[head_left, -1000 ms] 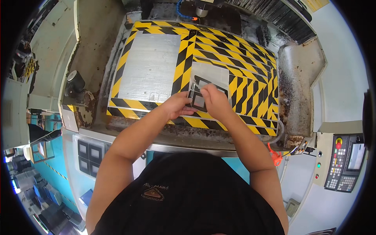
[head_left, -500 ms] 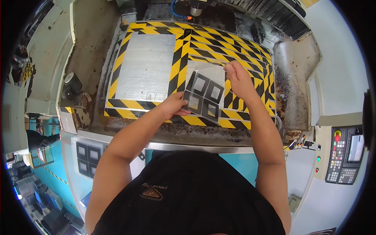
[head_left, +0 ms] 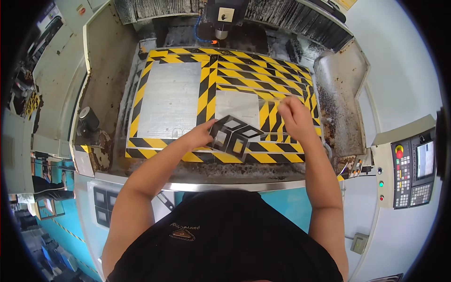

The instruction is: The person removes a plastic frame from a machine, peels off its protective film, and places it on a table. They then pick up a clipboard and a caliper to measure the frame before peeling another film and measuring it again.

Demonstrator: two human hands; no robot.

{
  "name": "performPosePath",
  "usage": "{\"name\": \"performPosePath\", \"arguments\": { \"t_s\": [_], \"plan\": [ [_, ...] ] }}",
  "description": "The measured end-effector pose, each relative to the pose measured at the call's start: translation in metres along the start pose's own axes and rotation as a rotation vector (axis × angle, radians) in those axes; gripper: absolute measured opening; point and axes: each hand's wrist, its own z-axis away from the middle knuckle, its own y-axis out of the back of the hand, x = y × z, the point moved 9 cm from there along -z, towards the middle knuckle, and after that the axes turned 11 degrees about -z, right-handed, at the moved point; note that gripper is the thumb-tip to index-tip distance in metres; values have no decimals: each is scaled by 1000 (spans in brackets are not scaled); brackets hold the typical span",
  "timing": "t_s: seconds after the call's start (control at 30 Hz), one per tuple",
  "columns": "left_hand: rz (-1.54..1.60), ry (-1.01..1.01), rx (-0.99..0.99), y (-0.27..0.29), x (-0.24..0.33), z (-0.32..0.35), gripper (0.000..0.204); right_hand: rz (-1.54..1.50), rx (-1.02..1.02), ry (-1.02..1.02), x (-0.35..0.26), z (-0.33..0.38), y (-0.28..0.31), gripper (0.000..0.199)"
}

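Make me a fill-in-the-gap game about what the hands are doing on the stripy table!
1. The left hand holds a dark frame with ____ square windows.
2. The right hand pinches a clear ____.
3. The table's stripes are black and ____.
4. The bare metal plate lies to the frame's ____.

Missing words: four; sheet; yellow; left

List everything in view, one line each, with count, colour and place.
Machine bed: one, yellow-black striped, centre.
Metal plate: one, grey, bed's left half.
Clear sheet: one, see-through, bed's right half.
Windowed panel: one, dark with four panes, tilted, front of bed.
Spindle head: one, dark, top centre.
Control panel: one, grey with screen and red button, right.
Left hand: one, holding panel's left edge.
Right hand: one, grip pinched at sheet's right edge.
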Motion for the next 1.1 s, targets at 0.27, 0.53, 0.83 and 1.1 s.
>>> {"name": "performPosePath", "arguments": {
  "t_s": [0.27, 0.53, 0.83, 1.1],
  "plan": [
    [-253, -251, 171, 28, 51, 9, 25, -103, 57, 21, -70, 36, 7, 19],
    [-258, -390, 68, 59, 74, 31, 22, -344, 375, -26, -9, 38, 30, 28],
    [-92, -404, 15, 86, 70, 91, 17, -747, 433, -194, -25, 72, 30, 26],
    [83, -243, 537, 117, 46, 234, 27, -1078, 916, -109, -40, 194, 178, 19]
  ]
}}
